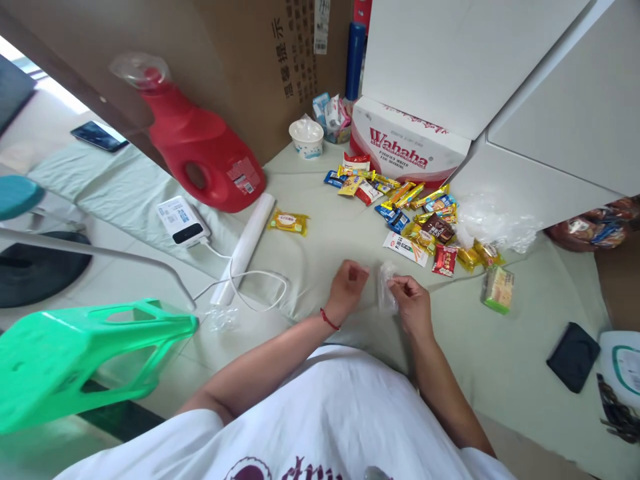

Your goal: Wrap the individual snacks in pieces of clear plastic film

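Note:
Between the thumb and fingers of my right hand (413, 303) is a small clear plastic bag (386, 288), hanging over the pale green cloth. My left hand (347, 292) is just left of the bag, its thumb and fingers pinched together. Whether something thin sits in that pinch is too small to make out. Beyond my hands lies a loose pile of wrapped snacks, with a white packet (405, 249), a brown packet (437, 228) and a red packet (445, 260) nearest. One yellow snack packet (289, 222) lies apart on the left.
A Wahaba-style carton (403, 147) stands behind the snacks, crumpled clear plastic (495, 220) beside it. To the left are a red jug (200, 143), a paper cup (307, 139), a white roll (245, 247), a cabled power bank (183, 221) and a green stool (90, 353). A tissue pack (499, 289) lies right.

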`<state>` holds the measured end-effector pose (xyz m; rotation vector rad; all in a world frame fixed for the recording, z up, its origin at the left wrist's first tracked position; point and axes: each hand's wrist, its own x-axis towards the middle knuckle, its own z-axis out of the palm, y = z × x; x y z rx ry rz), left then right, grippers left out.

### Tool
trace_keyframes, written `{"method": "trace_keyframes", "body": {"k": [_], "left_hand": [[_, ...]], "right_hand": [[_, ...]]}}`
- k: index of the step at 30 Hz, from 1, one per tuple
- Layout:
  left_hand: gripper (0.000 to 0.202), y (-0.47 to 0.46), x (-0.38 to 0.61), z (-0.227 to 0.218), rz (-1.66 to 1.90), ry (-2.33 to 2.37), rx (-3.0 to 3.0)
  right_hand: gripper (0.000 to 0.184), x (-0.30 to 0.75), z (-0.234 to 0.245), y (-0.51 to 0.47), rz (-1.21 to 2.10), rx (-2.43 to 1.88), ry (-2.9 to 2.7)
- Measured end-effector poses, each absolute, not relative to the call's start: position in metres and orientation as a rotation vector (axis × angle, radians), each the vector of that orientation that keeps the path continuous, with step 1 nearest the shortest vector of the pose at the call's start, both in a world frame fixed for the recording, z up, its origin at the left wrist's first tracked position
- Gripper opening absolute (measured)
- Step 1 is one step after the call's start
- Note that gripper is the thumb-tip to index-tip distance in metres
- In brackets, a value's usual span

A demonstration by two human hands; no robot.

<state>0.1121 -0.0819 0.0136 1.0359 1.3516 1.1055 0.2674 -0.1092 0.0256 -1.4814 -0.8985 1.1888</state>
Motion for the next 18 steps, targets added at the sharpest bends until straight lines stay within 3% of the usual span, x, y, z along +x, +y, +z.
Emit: {"method": "trace_keyframes", "body": {"k": [3, 11, 18], "left_hand": [[0.037, -0.087, 0.117, 0.013, 0.945, 1.136, 0.996], [0.049, -0.075, 0.097, 0.003, 0.914, 0.99, 0.573], [0.034, -0.078, 0.107, 0.001, 0.942, 1.085, 0.536]], "right_hand": [[0.035, 0.261, 0.024, -0.111, 1.245, -1.44, -0.885], [0.042, 0.326, 0.015, -0.11, 1.327, -1.41, -0.638], [0.024, 0.322, 0.026, -0.131, 0.635, -1.656, -1.168]]}}
